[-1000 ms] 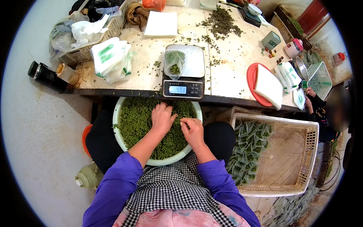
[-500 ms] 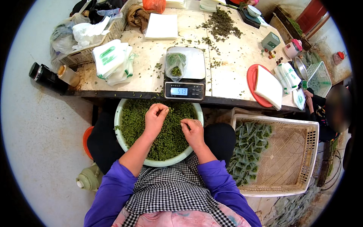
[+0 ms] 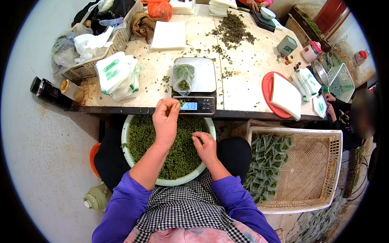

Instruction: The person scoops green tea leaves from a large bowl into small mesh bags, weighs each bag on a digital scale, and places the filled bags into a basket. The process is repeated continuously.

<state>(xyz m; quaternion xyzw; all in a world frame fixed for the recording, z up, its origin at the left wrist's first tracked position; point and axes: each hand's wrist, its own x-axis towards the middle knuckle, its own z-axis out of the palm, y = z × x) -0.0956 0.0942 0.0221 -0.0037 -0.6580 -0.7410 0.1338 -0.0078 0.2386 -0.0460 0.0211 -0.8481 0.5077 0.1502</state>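
Note:
My left hand [image 3: 166, 117] is raised to the front of the digital scale [image 3: 211, 104], its fingertips pinched on a few green peppercorns that show beside the lit display. Lower down, my right hand [image 3: 206, 148] hovers over the right side of a pale round basin [image 3: 126, 152]. Its thumb and fingertips are pressed together; whatever they hold is too small to make out. Loose green peppercorns [image 3: 174, 162] fill the basin, which sits between my knees. On the scale's plate lies an open clear plastic bag [image 3: 184, 79] with some peppercorns in it.
A cream crate [image 3: 310, 172] holding rows of filled bags stands at my right. Stacked plastic bags [image 3: 117, 75] and a white sheet stack [image 3: 169, 35] lie on the table [image 3: 239, 91]. A dark thermos [image 3: 50, 93] is at the left edge. Another person's hands [image 3: 330, 103] are at far right.
My left hand has moved up and forward from over the basin to the scale's front. My right hand has stayed nearly in place. The view has tilted slightly.

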